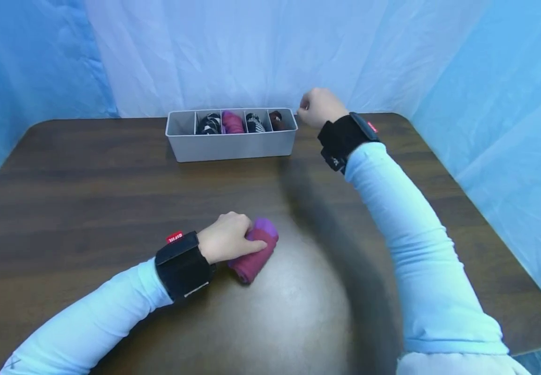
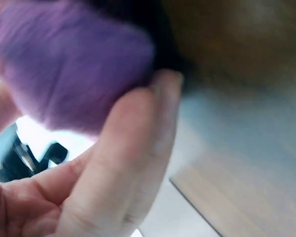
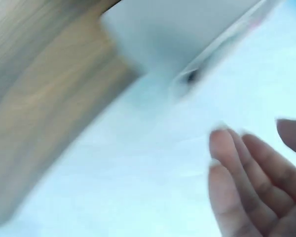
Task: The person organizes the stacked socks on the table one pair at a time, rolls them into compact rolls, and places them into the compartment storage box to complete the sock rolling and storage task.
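My left hand (image 1: 227, 238) grips a rolled-up sock (image 1: 253, 260), maroon with a purple end, over the middle of the table. Close up in the left wrist view, the purple end of the sock (image 2: 74, 64) lies between the thumb and fingers. At the back, my right hand (image 1: 322, 107) is just right of a grey divided box (image 1: 235, 148) and holds nothing. In the right wrist view its fingers (image 3: 251, 182) are loosely bent, with the thumb apart. Inside the box are a black-and-white patterned roll (image 1: 210, 124), a magenta roll (image 1: 233, 123), a striped roll (image 1: 254, 123) and a brown roll (image 1: 277, 121).
The dark wooden table (image 1: 87, 198) has rounded corners, and the box stands near its back edge. Blue-white sheeting (image 1: 233, 52) hangs behind the table and at both sides.
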